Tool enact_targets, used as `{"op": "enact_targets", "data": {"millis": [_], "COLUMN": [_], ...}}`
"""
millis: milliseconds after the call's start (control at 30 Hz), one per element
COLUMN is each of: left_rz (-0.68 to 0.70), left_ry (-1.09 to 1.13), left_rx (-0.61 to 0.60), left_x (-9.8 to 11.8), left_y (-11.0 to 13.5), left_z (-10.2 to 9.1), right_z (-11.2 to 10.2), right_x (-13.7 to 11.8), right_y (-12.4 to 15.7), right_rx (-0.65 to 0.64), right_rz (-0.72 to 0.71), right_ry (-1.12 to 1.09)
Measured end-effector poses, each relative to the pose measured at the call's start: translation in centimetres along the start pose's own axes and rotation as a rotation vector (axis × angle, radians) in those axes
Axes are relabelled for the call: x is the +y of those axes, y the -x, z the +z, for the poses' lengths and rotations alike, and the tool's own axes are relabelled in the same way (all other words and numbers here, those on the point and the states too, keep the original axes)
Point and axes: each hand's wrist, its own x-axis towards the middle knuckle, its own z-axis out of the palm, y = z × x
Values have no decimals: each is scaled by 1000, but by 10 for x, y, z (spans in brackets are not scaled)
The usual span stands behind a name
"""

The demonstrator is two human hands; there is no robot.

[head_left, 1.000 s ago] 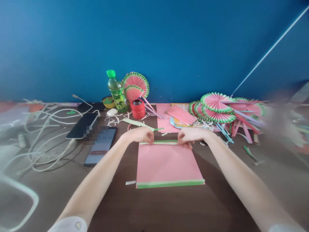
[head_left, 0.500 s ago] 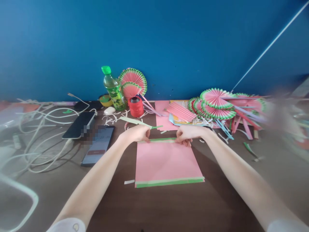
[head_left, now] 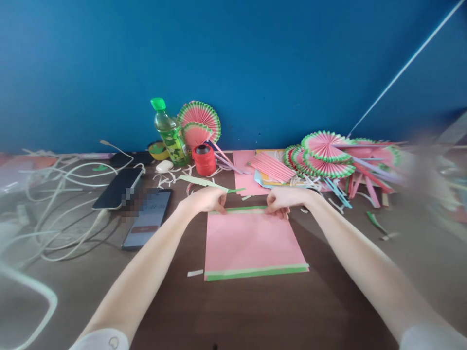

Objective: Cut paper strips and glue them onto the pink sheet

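Note:
A pink sheet of paper [head_left: 251, 240] lies flat on the dark brown table, with green and pale green bands along its near and far edges. At the far edge, my left hand [head_left: 210, 199] is closed, its fingertips on the left end of a pale green paper strip [head_left: 246, 211]. My right hand [head_left: 283, 200] pinches the same strip at the right end, its other fingers curled under. Between both hands the strip runs level along the darker green band. Whether the fingers also grip the sheet itself is hard to see.
Behind my hands are more pink paper [head_left: 242, 170], a pleated pink piece [head_left: 272, 166] and loose paper strips [head_left: 202, 181]. Pleated paper fans [head_left: 326, 153] lie back right. A green-capped bottle [head_left: 170, 136] and a red roll [head_left: 204, 160] stand back left, near phones [head_left: 148, 218] and white cables.
The view has shifted very slightly. Both hands stay at the sheet's far edge on the strip, with almost no visible movement.

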Motion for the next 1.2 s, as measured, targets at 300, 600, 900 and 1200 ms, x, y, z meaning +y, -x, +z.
{"op": "enact_targets", "data": {"millis": [300,600,900,1200], "left_rz": [-2,-20,-28,-40], "left_ry": [3,-16,38,51], "left_rx": [-4,-23,-39,-43], "left_x": [-1,3,5,5], "left_y": [-3,-1,2,1], "left_z": [2,-1,-2,-1], "right_z": [1,-12,0,15], "right_x": [-4,7,-11,-19], "right_y": [0,11,-5,-35], "right_rx": [2,177,603,621], "right_rz": [23,34,-300,-319], "right_ry": [-12,95,138,281]}}
